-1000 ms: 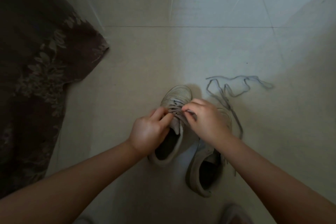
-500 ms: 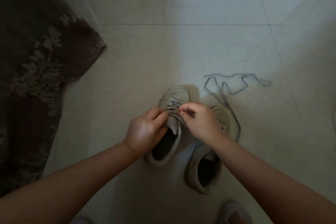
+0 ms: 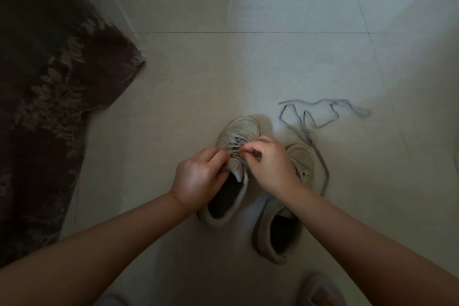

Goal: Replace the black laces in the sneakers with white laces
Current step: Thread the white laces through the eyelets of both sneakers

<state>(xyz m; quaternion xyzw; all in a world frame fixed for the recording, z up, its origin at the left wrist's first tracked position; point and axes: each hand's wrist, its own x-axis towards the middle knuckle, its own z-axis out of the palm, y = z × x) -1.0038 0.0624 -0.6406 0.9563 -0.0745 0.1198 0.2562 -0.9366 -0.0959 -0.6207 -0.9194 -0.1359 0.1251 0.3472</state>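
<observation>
Two pale sneakers stand side by side on the tiled floor. The left sneaker (image 3: 239,129) has a grey lace crossing its eyelets. My left hand (image 3: 198,176) grips this shoe's side and tongue near the upper eyelets. My right hand (image 3: 269,164) pinches the lace at the shoe's upper eyelets, with fingers curled. The right sneaker (image 3: 280,226) lies partly under my right forearm, so its lacing is mostly hidden. A loose grey lace (image 3: 320,119) sprawls on the floor beyond the right sneaker and trails down along its outer side.
A dark floral-patterned cloth (image 3: 44,97) covers the floor at the left. Pale floor tiles (image 3: 248,69) stretch ahead. Two slipper toes (image 3: 320,290) show at the bottom edge. The light is dim.
The view has shifted slightly. My right hand has moved a little up and left along the lacing; my left hand keeps its hold on the shoe.
</observation>
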